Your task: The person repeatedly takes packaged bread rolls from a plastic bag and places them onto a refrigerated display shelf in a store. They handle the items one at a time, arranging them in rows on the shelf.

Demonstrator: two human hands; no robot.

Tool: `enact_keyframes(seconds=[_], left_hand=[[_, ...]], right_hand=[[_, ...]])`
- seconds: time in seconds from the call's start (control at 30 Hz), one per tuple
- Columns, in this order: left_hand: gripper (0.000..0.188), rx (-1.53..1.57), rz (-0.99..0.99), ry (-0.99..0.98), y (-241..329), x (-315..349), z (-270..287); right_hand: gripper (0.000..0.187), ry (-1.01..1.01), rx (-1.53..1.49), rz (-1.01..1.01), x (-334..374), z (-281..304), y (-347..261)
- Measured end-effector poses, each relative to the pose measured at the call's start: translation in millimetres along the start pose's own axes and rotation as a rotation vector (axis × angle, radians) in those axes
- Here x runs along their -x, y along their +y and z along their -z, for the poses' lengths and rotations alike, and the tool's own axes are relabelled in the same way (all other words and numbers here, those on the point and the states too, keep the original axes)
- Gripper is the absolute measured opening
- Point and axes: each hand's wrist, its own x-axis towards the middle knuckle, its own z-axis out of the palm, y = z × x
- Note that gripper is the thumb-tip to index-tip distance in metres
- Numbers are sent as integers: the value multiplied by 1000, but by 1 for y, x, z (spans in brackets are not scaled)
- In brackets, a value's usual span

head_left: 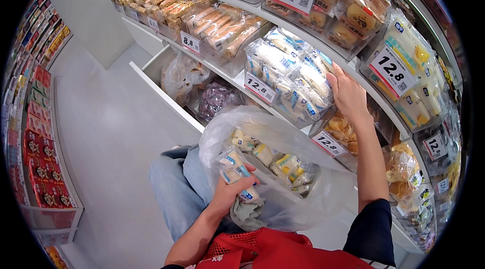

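My left hand (232, 192) is closed around small wrapped bread packets (231, 162), white with blue print. A grey-green cloth (247, 213) hangs below that hand. Just behind it, a large clear plastic bag (217, 130) gapes wide, with more wrapped breads (290, 168) inside, some in yellow-marked wrappers. On the shelf, a clear bin is heaped with similar white-and-blue wrapped breads (290, 74). My right hand (346, 92) reaches to the right side of this heap, its fingers stretched out against the packets; the fingertips are partly hard to make out.
An open white drawer (166, 94) under the shelf holds a bag of purple packets (217, 99). Bins of long breads (222, 26) stand left of the heap, and round pastries (348, 11) sit above. Price cards (260, 88) line the shelf edges. Red packages (48, 173) fill shelving across the aisle.
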Motion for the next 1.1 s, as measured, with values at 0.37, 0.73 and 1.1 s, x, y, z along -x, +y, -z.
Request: enact_keyframes(seconds=[0.37, 0.73, 1.1], left_hand=[[35, 3, 16, -15, -2, -3, -1], [34, 31, 36, -39, 0, -2, 2], [35, 9, 49, -51, 0, -4, 0]], right_hand=[[59, 88, -64, 43, -8, -9, 14], [60, 271, 20, 245, 8, -18, 23], [43, 227, -141, -145, -14, -19, 99]])
